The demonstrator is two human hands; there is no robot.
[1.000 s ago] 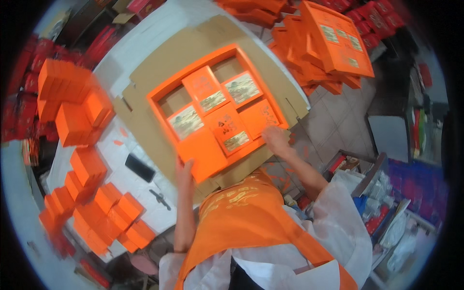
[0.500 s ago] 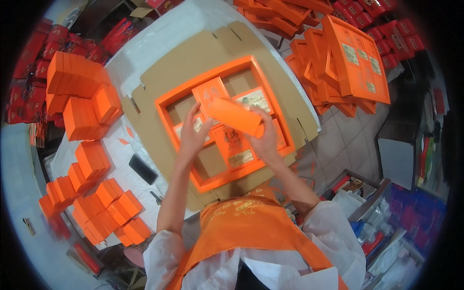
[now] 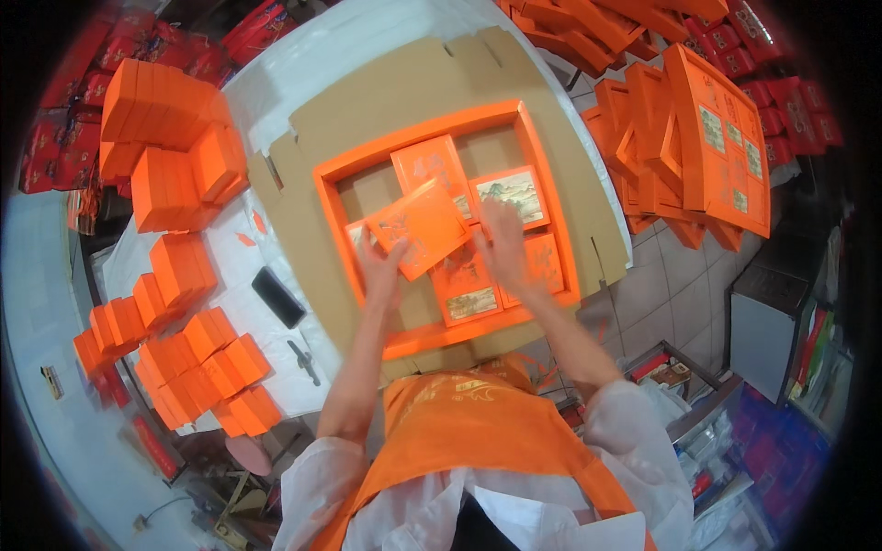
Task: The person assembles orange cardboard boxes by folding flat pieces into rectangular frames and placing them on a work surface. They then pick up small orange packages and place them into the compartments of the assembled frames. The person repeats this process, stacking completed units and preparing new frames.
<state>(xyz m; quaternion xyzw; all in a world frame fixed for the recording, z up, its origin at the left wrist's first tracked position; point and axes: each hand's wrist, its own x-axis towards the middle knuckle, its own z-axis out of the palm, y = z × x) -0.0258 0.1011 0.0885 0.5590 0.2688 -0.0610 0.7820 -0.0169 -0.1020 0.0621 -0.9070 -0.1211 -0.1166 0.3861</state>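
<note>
My left hand (image 3: 379, 271) is closed on the lower left edge of a flat orange box (image 3: 418, 228), thumb on top, with the printed face up. This box is tilted above a large orange tray (image 3: 326, 207) with raised sides and dividers. Just right of the box, my right hand (image 3: 503, 253) has its fingers stretched out and slightly blurred, holding nothing. Beneath and around the hands, other orange boxes lie in the tray: one at the far middle (image 3: 430, 165), one with a landscape picture (image 3: 511, 197), and one at the near middle (image 3: 469, 289).
Under the tray lies brown cardboard (image 3: 367, 119) on a white-covered table. Stacked orange boxes (image 3: 165, 188) stand at the left, beside a black phone (image 3: 277, 297) and a dark knife-like tool (image 3: 303, 361). Orange trays (image 3: 661, 156) are piled at the right. Red packages (image 3: 55, 151) fill the far left.
The orange box has been turned from its plain side to its printed face and shifted left. My right hand has let go of it. The whole view has shifted slightly.
</note>
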